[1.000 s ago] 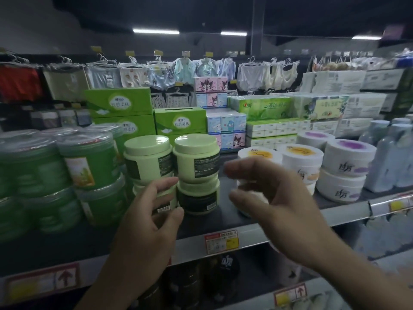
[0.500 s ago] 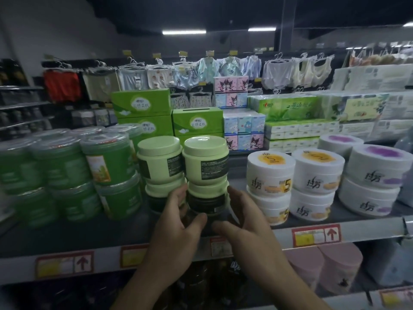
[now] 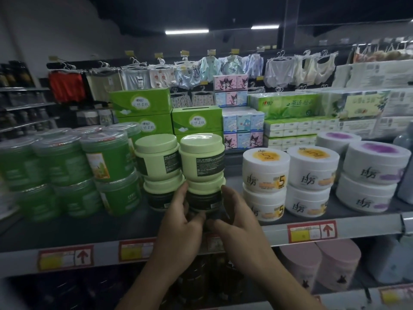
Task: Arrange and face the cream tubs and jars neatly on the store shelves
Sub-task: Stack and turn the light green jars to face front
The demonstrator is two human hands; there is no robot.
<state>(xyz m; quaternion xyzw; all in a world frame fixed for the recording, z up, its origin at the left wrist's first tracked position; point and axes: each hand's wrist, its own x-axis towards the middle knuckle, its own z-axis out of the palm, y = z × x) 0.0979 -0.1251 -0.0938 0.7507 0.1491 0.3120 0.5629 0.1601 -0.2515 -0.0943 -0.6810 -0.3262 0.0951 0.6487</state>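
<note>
Head view: left hand (image 3: 178,222) and right hand (image 3: 237,222) curl fingers, seemingly clamped on lower jar (image 3: 203,200); twist gently, since top jar (image 3: 202,157) above them may topple.

We see four pale green jars (image 3: 202,157) stacked two on two, upright at mid-shelf, their dark labels turned aside. The lower right jar (image 3: 204,198) is gripped between our left hand (image 3: 178,222) and right hand (image 3: 237,222). Green clear-lidded tubs (image 3: 107,157) stand stacked to their left, and white tubs (image 3: 264,168) with orange or purple tops are stacked to their right, logos facing out.
</note>
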